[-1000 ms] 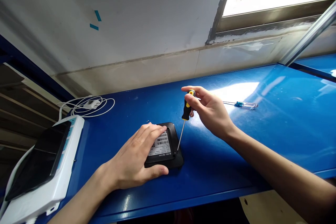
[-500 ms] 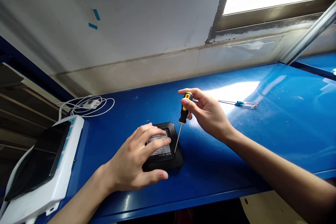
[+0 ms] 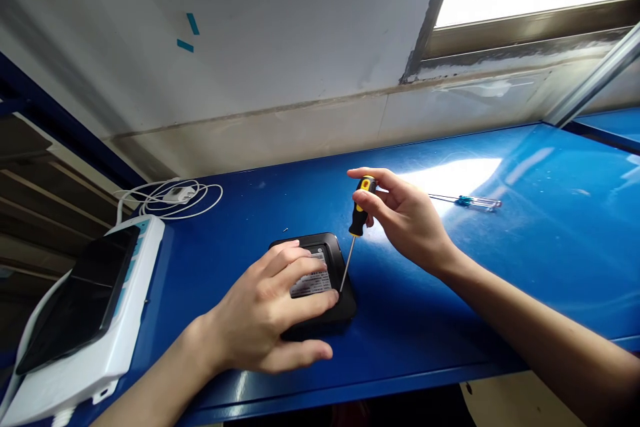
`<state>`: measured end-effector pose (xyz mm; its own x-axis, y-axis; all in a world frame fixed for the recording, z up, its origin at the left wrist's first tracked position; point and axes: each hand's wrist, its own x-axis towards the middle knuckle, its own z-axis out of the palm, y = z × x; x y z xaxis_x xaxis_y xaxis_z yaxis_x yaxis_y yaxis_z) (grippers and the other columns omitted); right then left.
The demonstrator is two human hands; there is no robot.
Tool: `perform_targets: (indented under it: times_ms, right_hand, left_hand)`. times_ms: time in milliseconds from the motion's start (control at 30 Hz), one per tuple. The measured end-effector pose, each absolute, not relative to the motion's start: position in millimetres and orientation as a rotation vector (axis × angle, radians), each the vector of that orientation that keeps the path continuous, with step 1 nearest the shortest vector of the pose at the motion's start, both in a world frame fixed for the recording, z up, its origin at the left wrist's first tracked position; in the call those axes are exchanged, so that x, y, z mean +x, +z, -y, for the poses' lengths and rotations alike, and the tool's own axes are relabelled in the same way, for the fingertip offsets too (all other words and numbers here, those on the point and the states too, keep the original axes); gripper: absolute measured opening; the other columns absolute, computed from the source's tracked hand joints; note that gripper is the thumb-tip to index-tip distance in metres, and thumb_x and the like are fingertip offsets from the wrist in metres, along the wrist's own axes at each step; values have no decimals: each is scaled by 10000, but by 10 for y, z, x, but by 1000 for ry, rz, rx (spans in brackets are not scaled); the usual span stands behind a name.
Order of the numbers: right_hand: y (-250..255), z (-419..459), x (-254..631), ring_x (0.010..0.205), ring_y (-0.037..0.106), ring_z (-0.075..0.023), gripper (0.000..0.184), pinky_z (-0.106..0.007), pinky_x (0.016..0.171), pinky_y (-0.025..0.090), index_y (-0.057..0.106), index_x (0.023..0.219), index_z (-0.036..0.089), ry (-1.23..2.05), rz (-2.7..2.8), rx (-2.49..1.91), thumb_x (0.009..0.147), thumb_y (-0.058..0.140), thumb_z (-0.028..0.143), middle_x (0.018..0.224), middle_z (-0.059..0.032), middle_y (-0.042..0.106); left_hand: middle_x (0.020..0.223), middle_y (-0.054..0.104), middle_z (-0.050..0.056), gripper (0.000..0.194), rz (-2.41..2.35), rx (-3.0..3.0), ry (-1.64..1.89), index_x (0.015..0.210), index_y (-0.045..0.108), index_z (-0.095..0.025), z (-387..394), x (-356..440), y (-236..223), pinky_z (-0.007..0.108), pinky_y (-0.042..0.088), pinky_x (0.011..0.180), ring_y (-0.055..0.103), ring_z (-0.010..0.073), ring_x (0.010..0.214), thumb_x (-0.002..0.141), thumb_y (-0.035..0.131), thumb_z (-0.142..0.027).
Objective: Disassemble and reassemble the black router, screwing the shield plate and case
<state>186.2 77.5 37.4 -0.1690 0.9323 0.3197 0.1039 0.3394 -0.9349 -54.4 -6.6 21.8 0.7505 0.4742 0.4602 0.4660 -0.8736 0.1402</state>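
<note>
A small black box (image 3: 336, 260) with a white barcode label lies on the blue bench (image 3: 500, 260). My left hand (image 3: 270, 313) lies flat over it, fingers spread on the label, thumb along its near edge. My right hand (image 3: 407, 220) pinches the black and yellow handle of a screwdriver (image 3: 358, 217) that stands nearly upright. The thin shaft reaches down to the box's near right corner, just beyond my left fingertips.
A second screwdriver (image 3: 470, 202) with a clear blue handle lies on the bench behind my right hand. At the left, a white power strip (image 3: 95, 353) carries a dark phone (image 3: 80, 303). A coiled white cable (image 3: 173, 199) lies near the wall.
My left fingers slid further across the label toward the screwdriver tip. The screwdriver handle turned a little in my right fingers. The view shifted slightly.
</note>
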Motion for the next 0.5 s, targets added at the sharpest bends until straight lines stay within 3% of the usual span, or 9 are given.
perform_targets:
  times_ms: [133, 267, 400, 500]
  right_hand:
    - [416, -788, 1889, 523, 574, -85, 292, -226, 501, 529, 688, 1109, 207, 860, 1523, -996, 885, 705, 393, 703, 45, 606]
    - [367, -845, 1918, 587, 661, -110, 295, -248, 570, 590, 670, 1100, 226, 736, 1421, -1006, 883, 722, 419, 787, 25, 651]
    - [243, -904, 1918, 753, 758, -178, 380, -315, 706, 641, 660, 1101, 230, 787, 1396, -1015, 837, 780, 475, 858, -2, 711]
    - [165, -915, 1883, 813, 774, -217, 422, -354, 746, 630, 654, 1061, 231, 853, 1415, -1041, 791, 815, 512, 875, -22, 744]
  left_hand:
    - [1176, 713, 143, 422, -776, 3048, 755, 1156, 727, -184, 91, -508, 218, 559, 471, 1090, 647, 318, 1127, 978, 590, -541]
    - [1133, 729, 127, 440, -769, 3028, 776, 1139, 723, -178, 94, -483, 195, 537, 472, 1084, 669, 300, 1078, 978, 582, -562]
    - [1077, 733, 109, 424, -843, 2855, 1013, 1104, 719, -180, 73, -534, 213, 475, 515, 1008, 661, 262, 1012, 1018, 535, -552]
    - [1037, 734, 82, 352, -1144, 2612, 1233, 1098, 699, -202, 63, -615, 269, 414, 526, 927, 651, 231, 970, 1079, 445, -445]
